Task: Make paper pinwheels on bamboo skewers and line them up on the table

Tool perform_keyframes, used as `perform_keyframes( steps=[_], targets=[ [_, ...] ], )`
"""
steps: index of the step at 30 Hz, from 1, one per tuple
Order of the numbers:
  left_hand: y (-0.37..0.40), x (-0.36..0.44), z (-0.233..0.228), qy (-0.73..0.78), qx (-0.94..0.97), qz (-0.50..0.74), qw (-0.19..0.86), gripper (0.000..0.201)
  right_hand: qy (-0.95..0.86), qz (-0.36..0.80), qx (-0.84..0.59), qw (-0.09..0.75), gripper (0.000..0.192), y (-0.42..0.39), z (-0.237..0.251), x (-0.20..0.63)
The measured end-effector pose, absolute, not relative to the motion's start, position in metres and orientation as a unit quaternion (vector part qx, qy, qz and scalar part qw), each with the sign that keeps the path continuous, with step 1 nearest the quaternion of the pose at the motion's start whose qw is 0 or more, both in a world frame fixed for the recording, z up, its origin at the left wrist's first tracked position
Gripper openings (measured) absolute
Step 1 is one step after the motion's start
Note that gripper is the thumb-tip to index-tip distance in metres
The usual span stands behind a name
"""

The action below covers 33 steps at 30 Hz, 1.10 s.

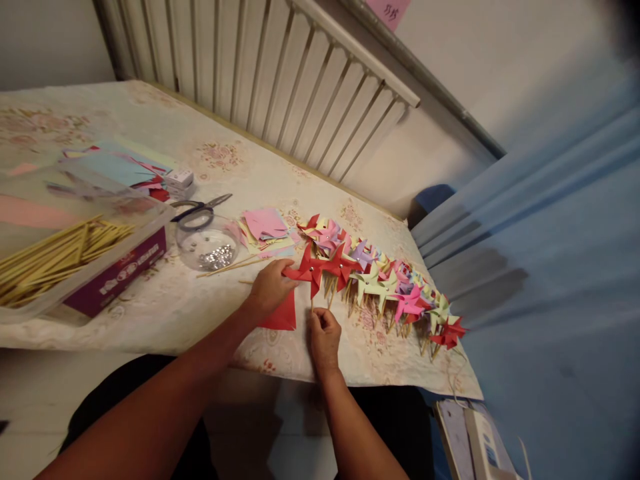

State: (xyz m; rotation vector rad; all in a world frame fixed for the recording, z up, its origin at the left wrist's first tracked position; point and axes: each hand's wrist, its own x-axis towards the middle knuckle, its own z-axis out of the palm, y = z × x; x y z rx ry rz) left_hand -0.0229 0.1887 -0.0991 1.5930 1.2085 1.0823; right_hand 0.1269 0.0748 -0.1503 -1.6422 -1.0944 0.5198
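one red pinwheel (311,270) sits near the desk's (190,313) front edge, its stick pinched in the right hand (324,333) while the left hand (270,287) grips a blade. pulling too hard could tear the paper or pop the pin, and a swing could topple the row of finished pinwheels (395,287) just beside.

Dim, warm indoor light — soft shadows, wide-angle bending and blur at edges.

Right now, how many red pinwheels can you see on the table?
3: one red pinwheel at the hands, one beside it, one at the row's far end. Others may be hidden.
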Motion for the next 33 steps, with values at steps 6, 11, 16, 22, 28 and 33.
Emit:
perform_keyframes(
  steps=[6, 11, 16, 22, 28, 33],
  targets=[
    [0.185, -0.024, -0.099, 0.378, 0.350, 0.459, 0.724, 0.058, -0.457, 0.215, -0.680, 0.531, 0.021, 0.075, -0.149, 0.126],
    [0.184, -0.022, -0.102, 0.336, 0.288, 0.438, 0.782, 0.032, -0.465, 0.209, -0.677, 0.531, 0.021, 0.075, -0.149, 0.126],
    [0.186, -0.020, -0.101, 0.360, 0.304, 0.423, 0.774, 0.024, -0.467, 0.211, -0.677, 0.528, 0.021, 0.075, -0.148, 0.125],
    [0.187, -0.017, -0.099, 0.366, 0.281, 0.409, 0.787, 0.026, -0.465, 0.212, -0.680, 0.525, 0.021, 0.075, -0.149, 0.126],
    [0.189, -0.015, -0.099, 0.378, 0.278, 0.395, 0.790, 0.025, -0.465, 0.212, -0.683, 0.522, 0.021, 0.075, -0.151, 0.126],
    [0.188, -0.014, -0.098, 0.381, 0.276, 0.391, 0.791, 0.027, -0.466, 0.216, -0.681, 0.522, 0.021, 0.075, -0.152, 0.127]
  ],
)
